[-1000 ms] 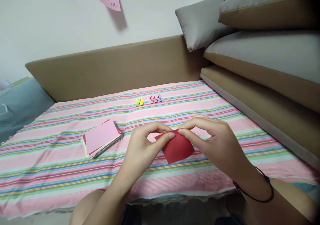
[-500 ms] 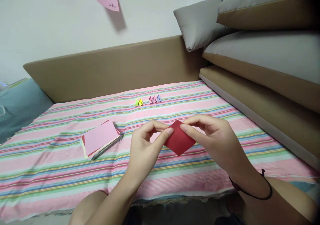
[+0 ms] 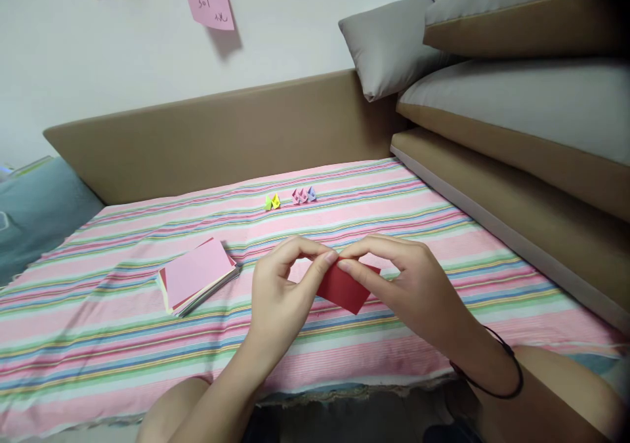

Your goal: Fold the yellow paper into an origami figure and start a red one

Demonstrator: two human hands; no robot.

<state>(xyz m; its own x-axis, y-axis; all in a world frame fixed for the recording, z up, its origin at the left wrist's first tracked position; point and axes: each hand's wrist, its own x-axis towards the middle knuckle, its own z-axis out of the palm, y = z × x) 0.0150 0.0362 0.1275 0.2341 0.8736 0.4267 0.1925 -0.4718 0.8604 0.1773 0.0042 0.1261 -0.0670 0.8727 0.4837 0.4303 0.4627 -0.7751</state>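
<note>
A small piece of red paper (image 3: 350, 289) is held in the air above the striped cloth, its lower corner pointing toward me. My left hand (image 3: 291, 279) pinches its upper edge between thumb and forefinger. Right beside that pinch, my right hand (image 3: 396, 272) grips the same edge, the two thumb tips nearly touching. The fingertips cover the top of the paper, so any fold there is hidden. Beyond the hands stand small folded paper figures: a yellow-green pair (image 3: 272, 202) and a pink and blue-violet group (image 3: 304, 195).
A stack of coloured paper (image 3: 197, 274) lies on the striped cloth (image 3: 123, 338) at the left. Large grey and brown cushions (image 3: 516, 108) are piled along the right. A brown backrest (image 3: 221, 141) runs behind, below a pink note (image 3: 209, 2) on the wall.
My hands have drawn closer together along the paper's top. The red paper has turned from an upright diamond to a slanted shape, its top corner now behind my fingers.
</note>
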